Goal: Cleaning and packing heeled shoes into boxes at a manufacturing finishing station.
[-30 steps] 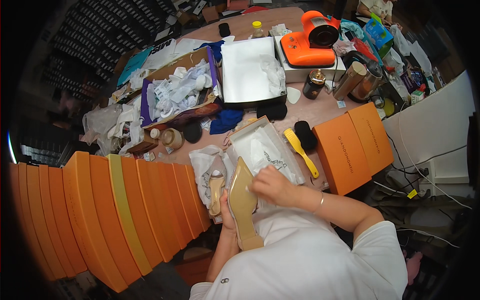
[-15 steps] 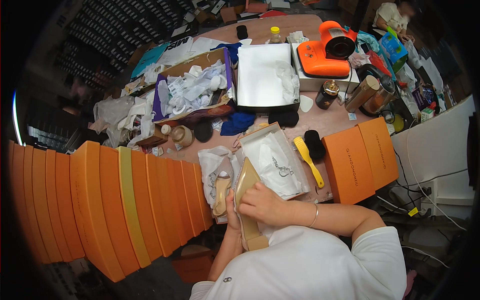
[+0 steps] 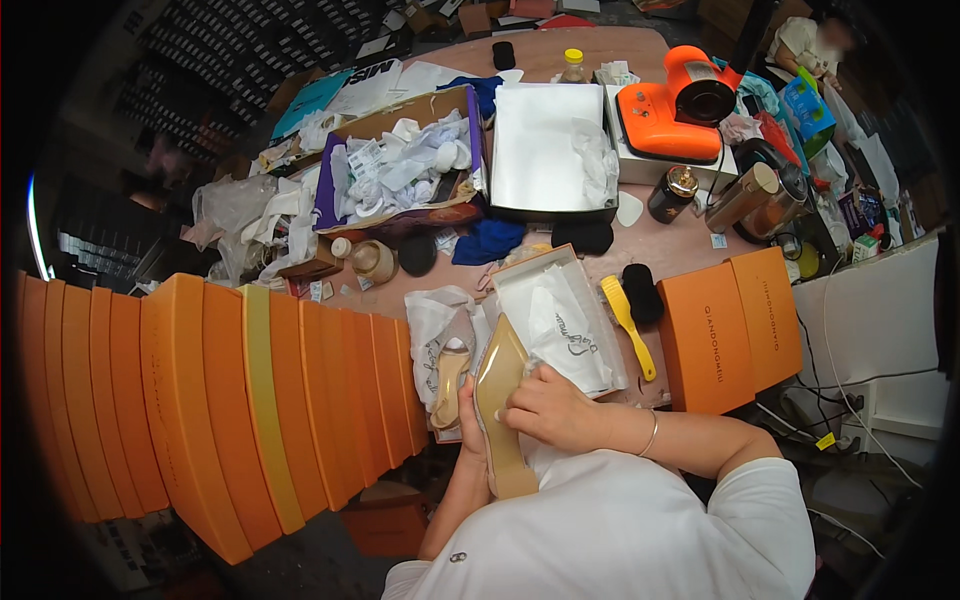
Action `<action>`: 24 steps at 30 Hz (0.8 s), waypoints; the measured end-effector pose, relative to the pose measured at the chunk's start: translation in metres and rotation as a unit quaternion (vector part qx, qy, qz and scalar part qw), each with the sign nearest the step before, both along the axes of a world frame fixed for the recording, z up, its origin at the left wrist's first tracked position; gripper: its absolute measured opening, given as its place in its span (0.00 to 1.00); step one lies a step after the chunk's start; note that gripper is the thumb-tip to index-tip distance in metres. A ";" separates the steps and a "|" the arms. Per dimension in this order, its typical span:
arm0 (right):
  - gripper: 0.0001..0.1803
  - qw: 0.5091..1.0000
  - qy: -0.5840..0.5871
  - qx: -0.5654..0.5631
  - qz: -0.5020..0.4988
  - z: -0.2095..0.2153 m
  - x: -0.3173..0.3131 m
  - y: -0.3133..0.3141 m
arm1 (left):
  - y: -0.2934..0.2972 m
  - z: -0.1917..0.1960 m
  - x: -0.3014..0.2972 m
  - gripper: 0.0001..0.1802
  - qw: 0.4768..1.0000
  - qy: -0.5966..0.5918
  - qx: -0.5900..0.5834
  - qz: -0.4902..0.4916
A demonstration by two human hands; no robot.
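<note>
While left hand grips shoe by its edge, right hand bunches against tan sole, any pinch unclear.

The bare left hand points upward in a grip, the left forearm rising steeply. Close beside it, the bare right hand curls its fingers, the right forearm nearly level.

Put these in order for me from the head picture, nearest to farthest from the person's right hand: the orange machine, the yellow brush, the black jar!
1. Yellow brush: just beyond the right hand, to its right.
2. Black jar: farther back, right.
3. Orange machine: farthest back, on a white box.
</note>
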State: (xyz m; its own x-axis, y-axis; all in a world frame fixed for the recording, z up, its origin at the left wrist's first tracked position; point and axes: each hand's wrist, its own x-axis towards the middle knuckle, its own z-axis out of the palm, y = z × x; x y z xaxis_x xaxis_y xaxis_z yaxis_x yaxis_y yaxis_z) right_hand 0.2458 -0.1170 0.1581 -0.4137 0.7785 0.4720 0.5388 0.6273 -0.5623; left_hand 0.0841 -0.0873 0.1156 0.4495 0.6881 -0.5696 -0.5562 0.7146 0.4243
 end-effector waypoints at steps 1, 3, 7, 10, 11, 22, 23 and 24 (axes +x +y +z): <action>0.07 0.998 0.000 0.009 -0.056 -0.007 0.008 0.008 | 0.000 0.002 0.000 0.38 0.999 -0.017 0.029 -0.040; 0.08 0.985 -0.001 0.033 -0.169 -0.025 0.030 0.040 | 0.005 0.009 0.003 0.36 0.987 -0.052 0.091 -0.120; 0.07 0.998 0.034 0.029 -0.049 -0.008 0.011 0.002 | 0.005 0.001 0.010 0.39 1.000 -0.002 0.012 -0.015; 0.07 0.988 0.048 0.032 -0.142 -0.026 0.029 0.031 | 0.010 -0.005 0.006 0.39 0.991 -0.018 0.070 -0.114; 0.07 0.978 0.058 0.031 -0.200 -0.032 0.036 0.043 | 0.010 -0.005 0.012 0.38 0.984 -0.057 0.079 -0.150; 0.03 0.928 0.186 -0.131 -0.296 -0.030 0.096 0.060 | 0.052 -0.047 0.048 0.30 0.934 0.249 0.242 -0.084; 0.04 0.931 0.166 -0.151 -0.287 -0.030 0.099 0.058 | 0.055 -0.063 0.046 0.30 0.871 0.361 0.328 -0.065; 0.04 0.925 0.184 -0.165 -0.289 -0.034 0.101 0.055 | 0.062 -0.074 0.027 0.31 0.775 0.477 0.400 -0.112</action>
